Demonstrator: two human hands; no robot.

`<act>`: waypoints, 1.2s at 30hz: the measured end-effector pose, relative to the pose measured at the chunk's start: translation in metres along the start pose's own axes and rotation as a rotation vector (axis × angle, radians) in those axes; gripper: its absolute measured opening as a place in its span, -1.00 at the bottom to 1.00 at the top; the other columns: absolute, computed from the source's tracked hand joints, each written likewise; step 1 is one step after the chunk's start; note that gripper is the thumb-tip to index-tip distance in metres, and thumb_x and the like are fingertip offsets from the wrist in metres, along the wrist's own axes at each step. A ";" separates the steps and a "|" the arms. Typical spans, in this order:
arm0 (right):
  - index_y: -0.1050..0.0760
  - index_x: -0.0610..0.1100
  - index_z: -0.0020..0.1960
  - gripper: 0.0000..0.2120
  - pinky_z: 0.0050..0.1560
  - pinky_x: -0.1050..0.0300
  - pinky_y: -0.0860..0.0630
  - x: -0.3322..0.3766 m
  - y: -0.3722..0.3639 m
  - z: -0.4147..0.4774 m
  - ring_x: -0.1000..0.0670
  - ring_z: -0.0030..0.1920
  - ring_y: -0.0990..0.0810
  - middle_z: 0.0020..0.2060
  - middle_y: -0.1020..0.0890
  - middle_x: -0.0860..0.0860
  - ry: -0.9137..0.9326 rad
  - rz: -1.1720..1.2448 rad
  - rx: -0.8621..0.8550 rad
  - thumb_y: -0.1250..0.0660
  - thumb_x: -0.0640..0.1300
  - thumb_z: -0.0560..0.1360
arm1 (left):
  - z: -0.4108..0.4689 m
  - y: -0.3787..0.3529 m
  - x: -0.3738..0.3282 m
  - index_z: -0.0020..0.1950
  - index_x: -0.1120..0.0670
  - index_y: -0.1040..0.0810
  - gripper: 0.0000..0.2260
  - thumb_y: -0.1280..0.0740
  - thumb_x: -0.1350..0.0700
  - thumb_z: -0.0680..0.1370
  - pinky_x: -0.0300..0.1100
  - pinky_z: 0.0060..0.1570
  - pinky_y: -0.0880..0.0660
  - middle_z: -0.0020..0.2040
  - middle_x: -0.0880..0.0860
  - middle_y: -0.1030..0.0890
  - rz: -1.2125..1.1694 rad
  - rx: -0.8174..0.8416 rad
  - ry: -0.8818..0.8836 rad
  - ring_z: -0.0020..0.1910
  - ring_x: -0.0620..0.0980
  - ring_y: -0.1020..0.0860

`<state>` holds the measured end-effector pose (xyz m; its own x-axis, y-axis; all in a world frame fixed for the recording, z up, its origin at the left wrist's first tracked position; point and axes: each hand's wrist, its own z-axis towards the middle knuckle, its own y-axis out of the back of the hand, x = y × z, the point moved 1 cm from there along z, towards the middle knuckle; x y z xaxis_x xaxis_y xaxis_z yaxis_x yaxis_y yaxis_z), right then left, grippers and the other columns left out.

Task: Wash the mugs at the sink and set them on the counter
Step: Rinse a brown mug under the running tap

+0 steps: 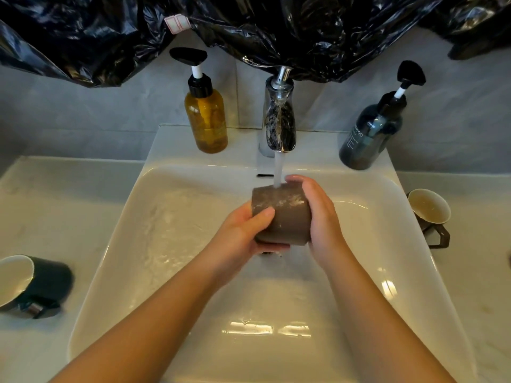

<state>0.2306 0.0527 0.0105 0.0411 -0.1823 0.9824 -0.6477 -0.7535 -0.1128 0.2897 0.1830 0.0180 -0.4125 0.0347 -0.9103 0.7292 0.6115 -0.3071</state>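
A brown mug (287,217) lies on its side over the white sink (166,217), under running water from the chrome tap (279,125). My left hand (243,230) grips its lower left side with the thumb on top. My right hand (320,217) wraps its right side. Suds streak the mug's wall. A dark green mug (36,286) lies on its side on the left counter. Another brown mug (430,214) rests tilted on the right counter, its white inside showing.
An amber pump bottle (206,114) stands left of the tap on the sink's back ledge. A dark blue pump bottle (373,131) stands to the right. Black plastic sheeting (249,29) hangs over the wall above. Pale counter (55,211) flanks the sink.
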 end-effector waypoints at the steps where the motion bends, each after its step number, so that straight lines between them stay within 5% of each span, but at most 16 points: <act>1: -0.62 0.06 -0.08 -0.76 -0.06 0.03 -0.58 0.003 -0.001 0.005 -0.04 -0.04 -0.63 -0.04 -0.67 -0.04 -0.066 0.005 -0.025 -0.19 0.08 0.51 | 0.000 -0.001 -0.003 0.37 0.11 -0.42 -0.60 -0.29 0.06 0.55 0.11 0.03 -0.60 0.20 0.18 -0.60 0.037 0.020 -0.008 0.13 0.17 -0.62; 4: -0.63 0.02 -0.17 -0.71 -0.07 0.01 -0.56 0.010 -0.005 0.014 -0.11 -0.09 -0.64 -0.13 -0.68 -0.10 -0.221 0.037 -0.045 -0.19 0.05 0.57 | 0.000 0.002 -0.009 0.37 -0.03 -0.35 -0.69 -0.25 0.09 0.63 -0.06 -0.02 -0.62 0.19 0.04 -0.58 0.360 0.024 -0.088 0.11 -0.01 -0.61; 9: -0.56 -0.06 -0.18 -0.69 -0.25 0.09 -0.55 0.013 -0.009 0.018 -0.03 -0.34 -0.65 -0.38 -0.67 -0.02 -0.416 0.192 -0.026 -0.20 0.10 0.56 | 0.000 0.013 -0.008 0.23 -0.12 -0.42 -0.69 -0.22 -0.17 0.53 -0.16 0.08 -0.55 0.06 -0.07 -0.63 0.835 -0.038 -0.244 0.04 -0.17 -0.58; 11: -0.56 -0.08 -0.15 -0.67 -0.24 0.09 -0.56 0.015 -0.011 0.018 -0.03 -0.35 -0.65 -0.37 -0.67 -0.04 -0.476 0.215 0.005 -0.18 0.12 0.56 | -0.001 0.010 -0.003 0.14 -0.07 -0.50 -0.75 -0.25 -0.12 0.52 -0.13 0.04 -0.56 -0.01 -0.08 -0.65 0.735 -0.129 -0.296 -0.02 -0.18 -0.60; 15: -0.57 -0.02 0.06 -0.55 0.10 -0.11 -0.56 0.016 -0.011 0.018 -0.10 0.00 -0.65 -0.14 -0.72 -0.06 -0.502 0.039 0.071 -0.07 0.27 0.57 | 0.004 0.003 -0.001 0.15 0.04 -0.58 -0.84 -0.29 0.07 0.60 -0.11 0.01 -0.60 -0.04 -0.05 -0.67 0.529 -0.316 -0.316 -0.03 -0.15 -0.63; 17: -0.55 0.01 0.05 -0.52 0.19 -0.05 -0.50 0.017 -0.011 0.017 -0.06 0.06 -0.62 -0.10 -0.70 -0.04 -0.447 -0.074 0.078 0.00 0.30 0.59 | 0.006 -0.003 -0.008 0.12 0.07 -0.59 -0.84 -0.27 0.08 0.62 -0.16 -0.03 -0.60 -0.06 -0.02 -0.68 0.457 -0.354 -0.294 -0.05 -0.13 -0.64; 20: -0.55 0.00 0.11 -0.57 -0.02 0.06 -0.54 0.018 -0.021 0.014 -0.05 0.03 -0.62 0.00 -0.68 -0.10 -0.362 -0.075 0.084 0.00 0.22 0.62 | 0.015 -0.006 -0.019 0.10 0.08 -0.60 -0.75 -0.20 -0.02 0.64 -0.14 -0.04 -0.61 -0.06 0.06 -0.69 0.230 -0.427 -0.100 -0.04 -0.02 -0.66; 23: -0.54 -0.05 0.04 -0.63 -0.12 0.03 -0.58 0.020 -0.024 0.017 -0.13 -0.07 -0.65 -0.10 -0.69 -0.15 -0.473 0.049 -0.004 -0.10 0.18 0.61 | 0.022 -0.001 -0.022 0.12 0.10 -0.60 -0.71 -0.17 -0.03 0.65 0.01 0.11 -0.58 0.00 0.12 -0.69 0.110 -0.314 0.050 0.02 0.07 -0.66; 27: -0.55 -0.13 0.07 -0.58 -0.05 -0.08 -0.61 0.020 -0.013 0.025 -0.16 -0.12 -0.68 -0.29 -0.72 -0.14 -0.612 0.154 -0.004 -0.19 0.21 0.58 | 0.016 0.003 -0.015 0.13 0.12 -0.59 -0.77 -0.23 0.04 0.63 -0.10 0.09 -0.59 0.03 0.14 -0.68 0.367 -0.072 -0.099 0.04 0.06 -0.66; 32: -0.56 0.00 0.17 -0.66 0.14 -0.12 -0.59 0.008 -0.014 0.022 -0.14 0.08 -0.65 0.07 -0.66 -0.13 -0.327 0.077 0.057 -0.20 0.18 0.56 | 0.027 -0.005 -0.028 0.10 0.04 -0.61 -0.76 -0.17 0.01 0.66 -0.18 -0.15 -0.59 -0.02 0.09 -0.69 0.194 -0.260 0.027 -0.01 0.05 -0.66; 36: -0.57 0.01 0.13 -0.71 0.01 -0.13 -0.63 0.008 -0.015 0.023 -0.14 -0.01 -0.67 0.03 -0.66 -0.12 -0.352 0.075 0.027 -0.26 0.13 0.53 | 0.032 -0.006 -0.032 0.13 0.06 -0.60 -0.67 -0.12 -0.07 0.66 -0.02 -0.10 -0.58 0.00 0.14 -0.68 0.078 -0.223 0.139 0.02 0.12 -0.64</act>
<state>0.2577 0.0479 0.0167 0.2569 -0.4410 0.8599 -0.6387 -0.7453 -0.1914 0.3159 0.1527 0.0405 -0.4425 0.1873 -0.8770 0.6299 0.7609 -0.1554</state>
